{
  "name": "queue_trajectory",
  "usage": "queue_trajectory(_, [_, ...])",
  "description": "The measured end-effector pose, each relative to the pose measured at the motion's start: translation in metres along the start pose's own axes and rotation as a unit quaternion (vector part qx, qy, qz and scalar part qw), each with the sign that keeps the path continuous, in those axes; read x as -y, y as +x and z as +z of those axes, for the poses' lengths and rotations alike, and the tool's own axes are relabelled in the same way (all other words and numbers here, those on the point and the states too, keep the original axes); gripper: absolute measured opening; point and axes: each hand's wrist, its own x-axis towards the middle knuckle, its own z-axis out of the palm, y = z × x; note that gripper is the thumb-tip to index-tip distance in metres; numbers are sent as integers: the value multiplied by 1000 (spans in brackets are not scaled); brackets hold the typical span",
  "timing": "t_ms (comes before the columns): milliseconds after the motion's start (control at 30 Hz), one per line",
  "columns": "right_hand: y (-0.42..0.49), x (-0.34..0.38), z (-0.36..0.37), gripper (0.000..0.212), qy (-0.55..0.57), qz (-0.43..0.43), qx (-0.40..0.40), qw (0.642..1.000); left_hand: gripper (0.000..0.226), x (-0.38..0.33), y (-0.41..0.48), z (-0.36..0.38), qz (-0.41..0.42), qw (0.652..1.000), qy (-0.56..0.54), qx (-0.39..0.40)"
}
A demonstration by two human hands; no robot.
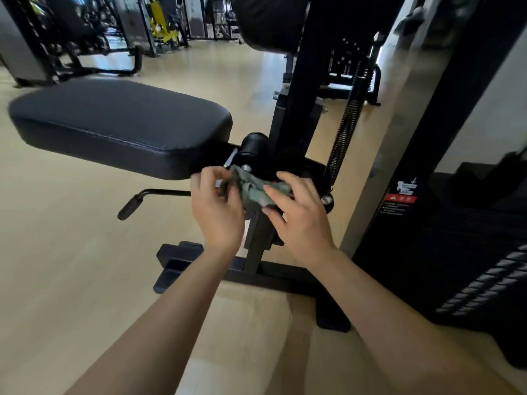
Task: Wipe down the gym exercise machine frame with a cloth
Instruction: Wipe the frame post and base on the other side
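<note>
Cloth (251, 189) sits bunched up by the black frame (258, 246), just under the seat (119, 124). My left hand (218, 206) pinches one end and my right hand (299, 220) holds the other. I think I am fixing it. Next I must rub the frame.

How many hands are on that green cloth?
2. The left hand pinches the cloth at its left end; the right hand holds its right end, in front of the black frame.
</note>
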Motion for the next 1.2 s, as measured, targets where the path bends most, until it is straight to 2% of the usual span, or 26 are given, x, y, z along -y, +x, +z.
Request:
queue_trajectory(67, [-1, 2, 6, 38, -51, -15, 32, 998, 20, 12, -3, 2, 8, 999, 47, 3])
queue_trajectory(167, [-5, 0, 13, 26, -105, -45, 31, 993, 17, 19, -15, 4, -13, 998, 51, 41])
queue_trajectory(333, [-19, -16, 17, 6, -119, -95, 18, 988, 23, 23, -30, 3, -53, 988, 78, 126])
queue_trajectory(467, [-18, -14, 9, 5, -103, -98, 23, 990, 9, 18, -36, 9, -77, 979, 100, 158])
queue_trajectory(533, [-14, -14, -2, 11, -72, -49, -11, 996, 7, 6, -35, 14, -59, 985, 75, 141])
queue_trajectory(600, [-10, -17, -19, 18, -16, 60, -59, 996, 9, -10, -34, 19, -45, 991, 33, 118])
queue_trajectory(667, [-5, -23, -36, 22, 48, 194, -85, 976, 9, -25, -34, 25, -34, 994, -14, 105])
queue_trajectory(767, [0, -30, -57, 29, 94, 279, -105, 950, 19, -46, -37, 36, -16, 989, -74, 124])
queue_trajectory(800, [2, -31, -62, 33, 128, 305, -104, 938, 27, -50, -38, 40, -11, 986, -92, 141])
queue_trajectory(867, [8, -24, -70, 43, 238, 379, -81, 890, 42, -54, -40, 44, 1, 981, -104, 165])
queue_trajectory(933, [15, -15, -77, 43, 336, 412, -64, 844, 42, -58, -35, 44, 14, 985, -86, 152])
queue_trajectory(1033, [30, 0, -87, 24, 441, 377, -55, 812, 23, -64, -14, 38, -19, 995, -75, 64])
queue_trajectory(1100, [39, 6, -89, 26, 437, 330, -29, 836, 17, -70, 3, 36, -53, 991, -121, 21])
queue_trajectory(1200, [52, 9, -89, 48, 391, 238, -5, 889, 15, -87, 19, 32, -34, 984, -174, 1])
